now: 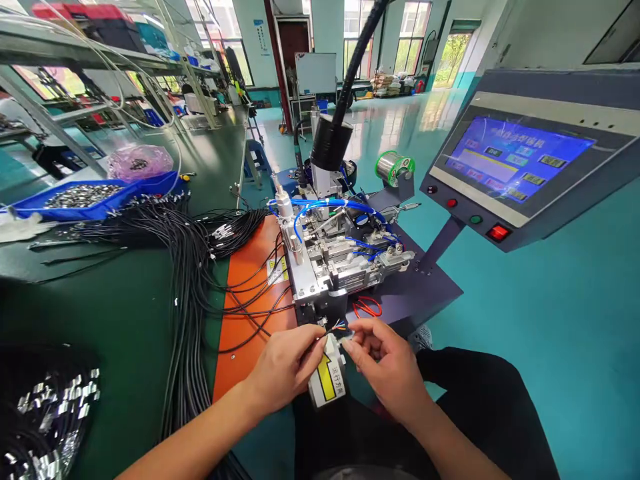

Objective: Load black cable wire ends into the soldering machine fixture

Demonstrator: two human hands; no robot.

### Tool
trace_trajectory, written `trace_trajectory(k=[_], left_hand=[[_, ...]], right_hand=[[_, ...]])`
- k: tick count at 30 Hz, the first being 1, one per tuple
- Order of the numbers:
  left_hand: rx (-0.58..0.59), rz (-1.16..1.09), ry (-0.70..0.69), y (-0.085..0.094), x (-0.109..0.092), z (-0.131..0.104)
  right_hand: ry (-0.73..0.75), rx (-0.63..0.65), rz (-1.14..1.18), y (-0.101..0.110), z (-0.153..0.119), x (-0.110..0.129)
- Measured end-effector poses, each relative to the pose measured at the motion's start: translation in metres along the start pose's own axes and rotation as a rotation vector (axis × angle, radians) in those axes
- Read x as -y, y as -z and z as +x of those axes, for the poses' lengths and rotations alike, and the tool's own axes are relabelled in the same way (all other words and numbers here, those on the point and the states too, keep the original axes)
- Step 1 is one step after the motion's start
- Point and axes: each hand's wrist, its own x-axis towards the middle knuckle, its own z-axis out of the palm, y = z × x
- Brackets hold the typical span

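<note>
My left hand (286,365) pinches the end of a black cable, from which thin coloured wires (339,326) fan out to the right. Close beside the wire tips is my right hand (389,367), its thumb and forefinger pressed together; whatever lies between them is too small to make out. Under both hands sits a pale box (326,385) with a yellow arrow and printed characters. Just beyond them stands a metal bench machine (345,250) with blue air tubes. Several black cables cross the orange plate (250,267) to its left side.
A long bundle of black cables (187,327) runs down the green bench (125,300). Small metal parts fill a blue tray (85,212). More cables with metal ends (60,407) lie at lower left. A control screen (517,160) and a solder wire spool (395,169) stand at right.
</note>
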Motion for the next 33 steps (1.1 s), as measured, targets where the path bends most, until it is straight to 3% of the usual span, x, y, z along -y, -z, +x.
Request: trace_trajectory(k=[9, 25, 33], left_hand=[[-0.108, -0.073, -0.006, -0.005, 0.0027, -0.0032], [-0.058, -0.135, 0.0, -0.0043, 0.0042, 0.0003], [-0.03, -0.145, -0.008, -0.0049, 0.0048, -0.0002]], right_hand=[[0.042, -0.017, -0.109, -0.0011, 0.0016, 0.0041], [0.038, 0.019, -0.13, -0.0054, -0.0006, 0.0057], [0.117, 0.001, -0.141, -0.0044, -0.0006, 0.0107]])
